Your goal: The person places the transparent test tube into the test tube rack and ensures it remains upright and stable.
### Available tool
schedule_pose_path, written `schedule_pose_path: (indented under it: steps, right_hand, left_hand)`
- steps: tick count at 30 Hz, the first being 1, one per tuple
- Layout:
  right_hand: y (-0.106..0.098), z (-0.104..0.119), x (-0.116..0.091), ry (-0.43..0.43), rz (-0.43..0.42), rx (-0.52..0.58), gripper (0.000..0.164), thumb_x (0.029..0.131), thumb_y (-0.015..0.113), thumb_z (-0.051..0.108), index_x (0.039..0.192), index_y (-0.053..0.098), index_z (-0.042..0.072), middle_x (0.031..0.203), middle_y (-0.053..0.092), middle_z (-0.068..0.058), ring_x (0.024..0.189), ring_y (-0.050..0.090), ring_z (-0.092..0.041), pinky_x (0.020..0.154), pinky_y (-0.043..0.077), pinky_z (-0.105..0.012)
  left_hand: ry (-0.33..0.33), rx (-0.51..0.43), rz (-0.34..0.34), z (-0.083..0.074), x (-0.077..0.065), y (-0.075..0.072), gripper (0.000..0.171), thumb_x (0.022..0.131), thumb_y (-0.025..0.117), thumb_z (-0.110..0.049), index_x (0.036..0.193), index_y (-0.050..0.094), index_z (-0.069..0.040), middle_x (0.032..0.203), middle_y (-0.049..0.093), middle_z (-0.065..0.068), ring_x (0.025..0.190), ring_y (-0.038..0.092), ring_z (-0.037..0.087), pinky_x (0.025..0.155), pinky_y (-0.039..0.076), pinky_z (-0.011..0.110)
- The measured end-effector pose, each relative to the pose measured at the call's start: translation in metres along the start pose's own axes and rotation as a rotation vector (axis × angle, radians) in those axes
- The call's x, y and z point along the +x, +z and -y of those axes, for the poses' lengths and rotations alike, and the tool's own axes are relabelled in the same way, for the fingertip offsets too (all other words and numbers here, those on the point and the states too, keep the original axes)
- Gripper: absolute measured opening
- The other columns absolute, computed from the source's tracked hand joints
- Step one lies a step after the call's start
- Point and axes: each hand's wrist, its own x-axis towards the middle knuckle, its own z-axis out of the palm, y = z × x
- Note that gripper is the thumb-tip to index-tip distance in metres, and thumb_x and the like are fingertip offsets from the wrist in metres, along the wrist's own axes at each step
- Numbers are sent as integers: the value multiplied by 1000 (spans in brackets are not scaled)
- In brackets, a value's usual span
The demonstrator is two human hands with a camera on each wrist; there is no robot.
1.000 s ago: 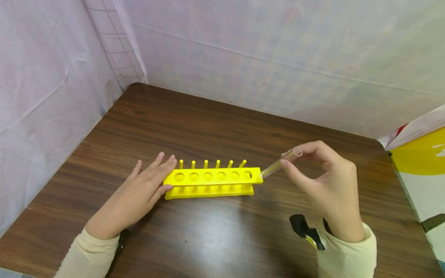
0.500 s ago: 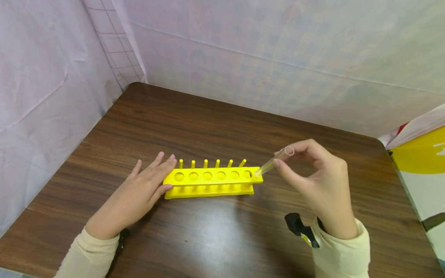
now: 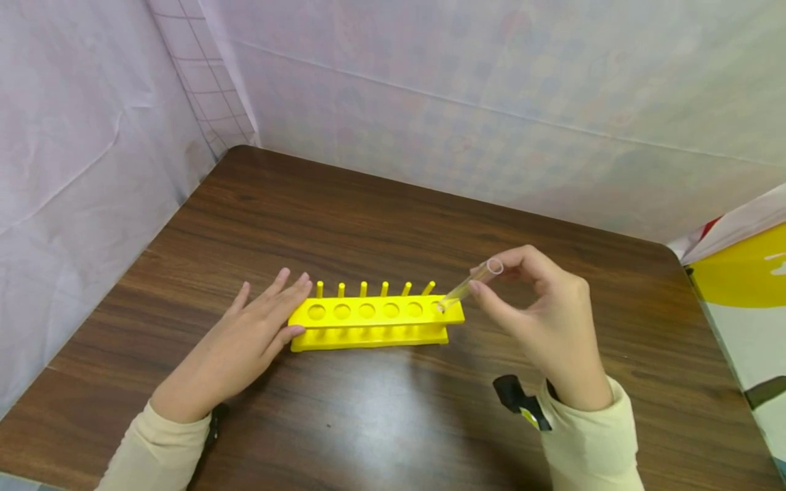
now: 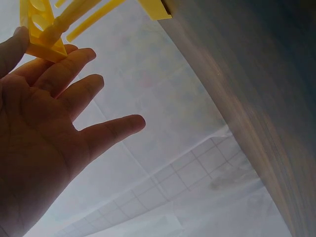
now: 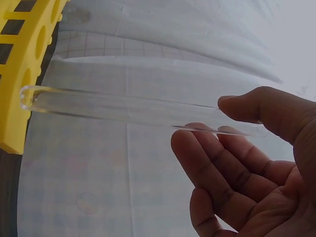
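A yellow test tube rack [image 3: 368, 323] stands on the table, with a row of round holes along its top and upright pegs [image 3: 364, 288] behind. My left hand [image 3: 239, 351] holds its left end between thumb and index finger, the other fingers spread; in the left wrist view the rack end [image 4: 47, 51] sits between them. My right hand [image 3: 552, 320] pinches a clear test tube [image 3: 468, 285] near its open mouth. The tube slants, its rounded tip down at the rightmost hole. From the right wrist view, the test tube [image 5: 123, 109] overlaps the rack's plate; whether its tip is inside the hole I cannot tell.
Dark wood-grain table [image 3: 368, 218] extends around the rack. A white curtain [image 3: 479, 102] hangs behind the table and along its left side. A yellow-and-white patterned surface [image 3: 737, 286] lies beyond the right edge. Black wrist straps [image 3: 522, 402] show at the sleeves.
My right hand has moved left with the test tube, bringing its tip from beside the rack's right end to the rightmost hole. The left hand and rack have stayed still.
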Motion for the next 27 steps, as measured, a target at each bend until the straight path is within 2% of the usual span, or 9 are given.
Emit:
schedule_pose_path:
  steps: [7,13,16,21,24,27]
  right_hand:
    - [2,18,6,-7,39,0,21,74,76,-7,86,64,5,84,69,1,75,61,-8,71,48,-16]
    - [4,20,6,-13,59,6,20,74,75,-9,85,64,4,82,68,-1,74,60,-11,70,47,-16]
    - [5,14,5,-5,72,-9,22,73,76,-8,86,65,6,81,68,0,74,61,-10,69,48,-16]
    - [7,-7,0,29,111,-35,26,74,79,0,90,67,16,83,67,9,74,61,-5,64,49,-15]
    - [9,-17,-1,38,136,-37,24,76,79,6,92,66,20,84,66,14,74,61,-3,58,48,-16]
    - [10,-22,-2,26,156,-58,22,78,79,12,92,66,23,85,66,17,76,61,-1,57,47,-17]
  left_hand:
    - [0,-11,-6,0,0,-1,64,99,50,-33,153,18,-21,155,26,-1,144,16,23,107,15,66]
    - [1,-12,1,0,0,0,62,100,48,-35,153,18,-21,155,25,-1,144,16,23,107,15,66]
    - [0,-9,1,0,0,0,62,100,48,-35,153,19,-21,155,25,-1,144,16,23,107,15,66]
    - [-11,-6,17,0,0,-1,62,100,47,-37,153,18,-21,155,24,-1,144,15,23,107,15,66]
    - [-17,-4,24,0,1,-1,62,100,46,-38,153,18,-22,155,23,-1,144,15,22,107,15,66]
    - [-19,-1,22,0,1,0,63,100,46,-38,153,17,-22,155,23,-1,144,15,22,107,15,66]
